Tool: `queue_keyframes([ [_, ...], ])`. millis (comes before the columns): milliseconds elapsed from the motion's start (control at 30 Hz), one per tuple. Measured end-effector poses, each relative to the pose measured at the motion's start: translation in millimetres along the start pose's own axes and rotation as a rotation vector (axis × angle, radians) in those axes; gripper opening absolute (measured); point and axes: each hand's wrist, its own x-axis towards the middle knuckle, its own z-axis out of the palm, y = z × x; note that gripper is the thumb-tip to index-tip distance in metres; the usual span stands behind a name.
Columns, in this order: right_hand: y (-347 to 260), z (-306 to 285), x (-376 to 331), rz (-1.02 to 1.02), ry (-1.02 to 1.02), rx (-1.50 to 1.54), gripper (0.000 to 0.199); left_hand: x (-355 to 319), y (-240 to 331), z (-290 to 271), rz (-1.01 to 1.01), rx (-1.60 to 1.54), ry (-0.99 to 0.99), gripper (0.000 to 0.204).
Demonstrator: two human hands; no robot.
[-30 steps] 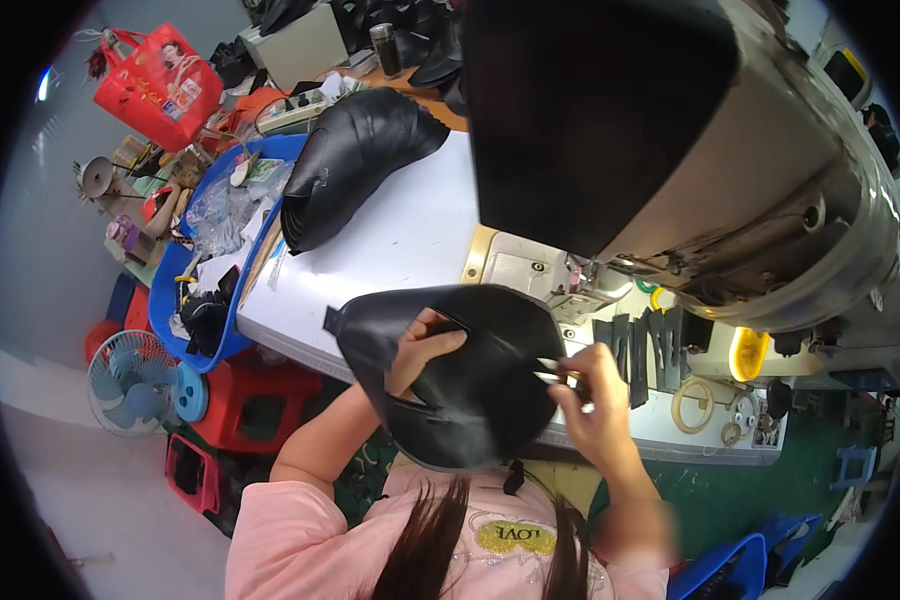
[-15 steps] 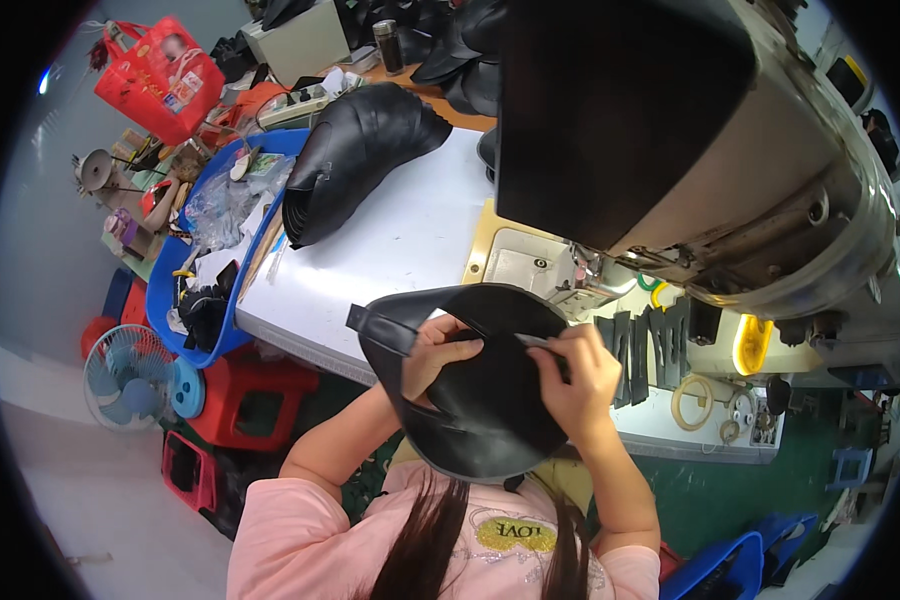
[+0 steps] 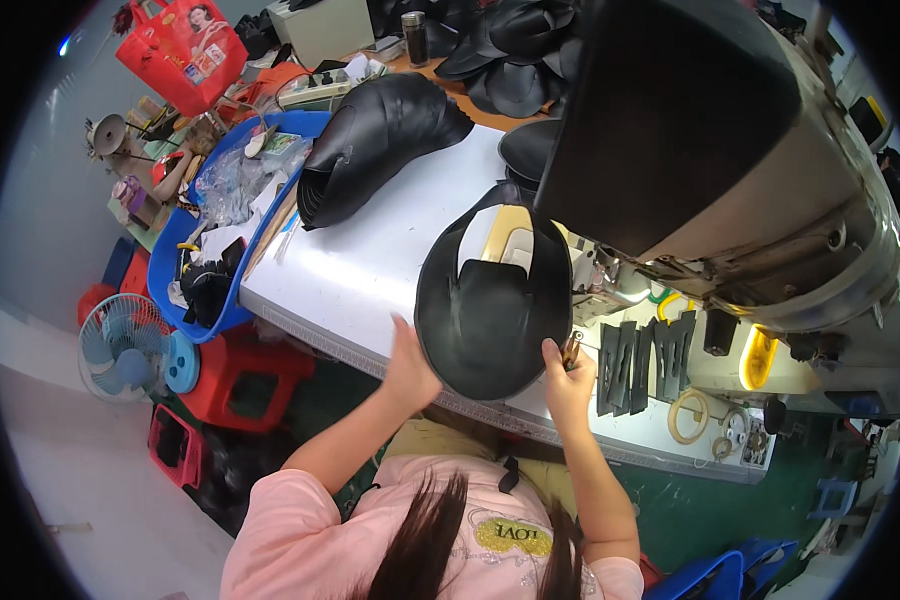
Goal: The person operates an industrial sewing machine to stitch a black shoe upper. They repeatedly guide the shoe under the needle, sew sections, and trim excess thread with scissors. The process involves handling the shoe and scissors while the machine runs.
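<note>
A rounded black leather piece [image 3: 495,335] with a cut-out opening at its far end is in front of me, above the near edge of the white table [image 3: 355,285]. My left hand [image 3: 410,370] is at its near left edge. The left thumb stands up apart from the leather, while the fingers are hidden behind the piece. At the right edge is my right hand [image 3: 570,385], thumb up against the leather. Between its closed fingers sticks out a small metal tool [image 3: 572,349], too covered to tell its kind.
Machine housing [image 3: 730,150] looms over the right. A stack of curved black leather pieces [image 3: 370,150] lies on the table, beside a blue basin [image 3: 185,325] of scraps. Black strips [image 3: 620,365] are at the right. More black pieces [image 3: 515,85] lie at the back.
The leather piece has moved away from my body and turned, its opening now at the far end. Both hands have come out from inside it to its outer edges.
</note>
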Motion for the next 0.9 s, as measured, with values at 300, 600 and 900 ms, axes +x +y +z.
queue_keyframes([
  [300,11.0,-6.2,-5.6,-0.011,-0.214,-0.071,0.016,138.2,63.9,-11.7,0.278,0.553,0.035,0.027],
  [600,57.5,-53.6,-37.0,-0.590,0.133,-0.837,0.005,330.5,106.1,29.4,-0.003,1.030,-0.271,0.025],
  [900,53.8,-51.9,-41.6,-0.648,0.154,-0.880,0.006,371.4,14.7,53.0,0.661,1.212,0.053,0.018],
])
